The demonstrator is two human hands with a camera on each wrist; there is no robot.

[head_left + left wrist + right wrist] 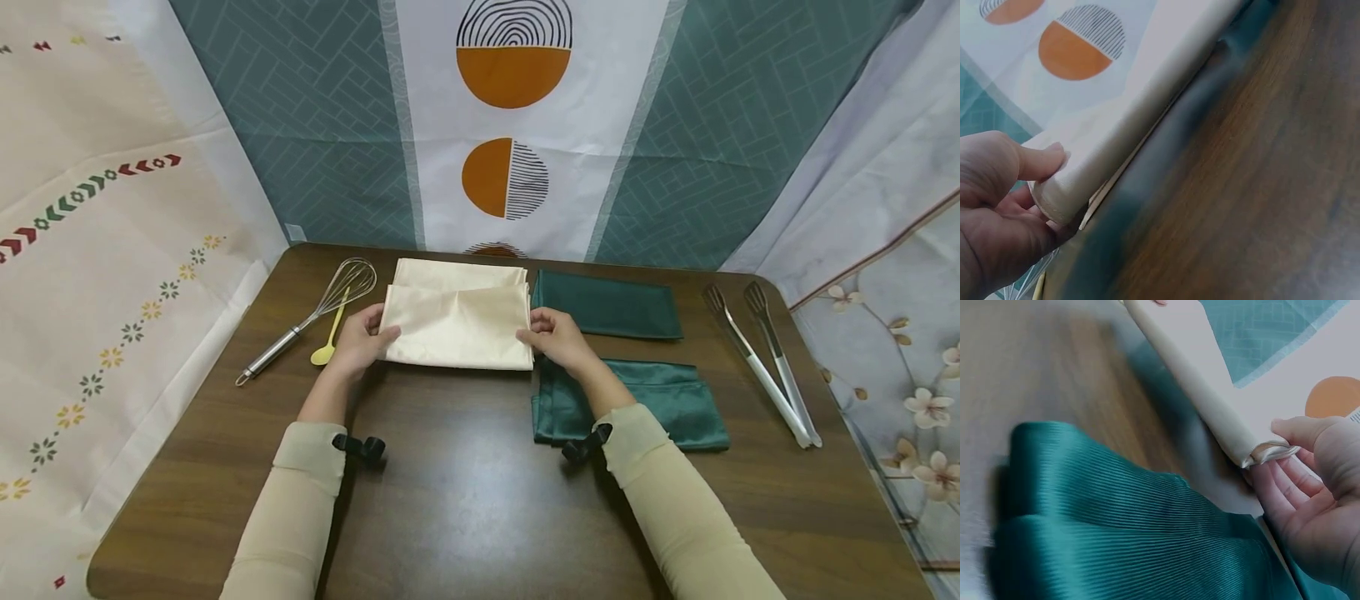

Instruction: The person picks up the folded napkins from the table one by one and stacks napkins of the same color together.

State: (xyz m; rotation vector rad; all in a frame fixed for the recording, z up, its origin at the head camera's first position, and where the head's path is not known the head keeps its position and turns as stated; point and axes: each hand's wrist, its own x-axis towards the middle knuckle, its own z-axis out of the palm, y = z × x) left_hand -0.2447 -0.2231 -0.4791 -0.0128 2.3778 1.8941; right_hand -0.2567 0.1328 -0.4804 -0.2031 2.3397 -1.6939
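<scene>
A folded cream cloth is held at its two ends between my hands. My left hand pinches the left end, thumb on top and fingers beneath, as the left wrist view shows on the cloth's rounded fold. At the other end my right hand grips the cloth the same way. Just behind it lies a second cream cloth, partly covered by the front one. Below my right wrist a folded green satin cloth rests on the table.
Another folded green cloth lies at the back right. To the left are a metal whisk and a yellow spoon. Tongs with white handles lie spread at the right of the brown table. Fabric hangs along the table's back and sides.
</scene>
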